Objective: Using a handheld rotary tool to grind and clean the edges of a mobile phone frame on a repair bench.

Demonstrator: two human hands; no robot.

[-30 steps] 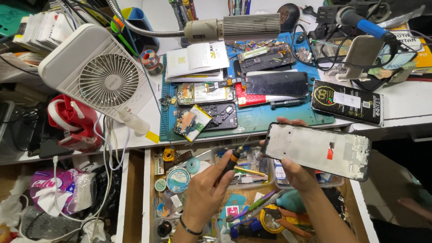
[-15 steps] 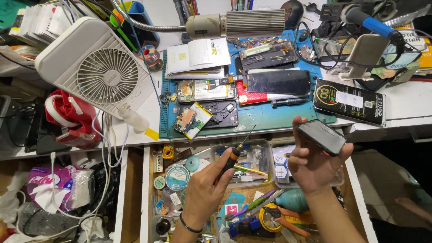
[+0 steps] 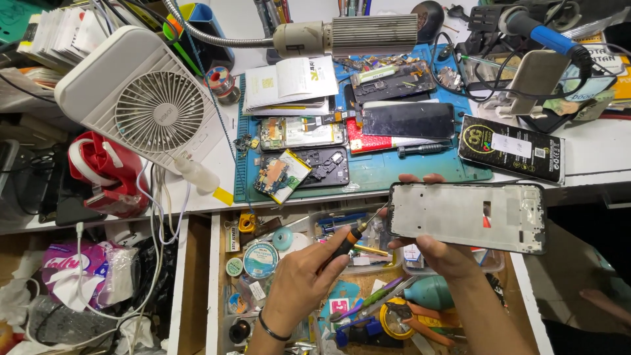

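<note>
Head view: left hand closed around screwdriver; right hand gripping phone frame over cluttered drawer, tip near frame edge

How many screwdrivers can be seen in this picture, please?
2. One screwdriver with a black and orange handle is in the left hand. One dark screwdriver lies on the blue mat. The open drawer may hide more.

Cluttered white bench over an open drawer

On the bench: a blue mat (strewn with phone parts), a white fan, a black box, a solder spool and a red pouch.
</note>
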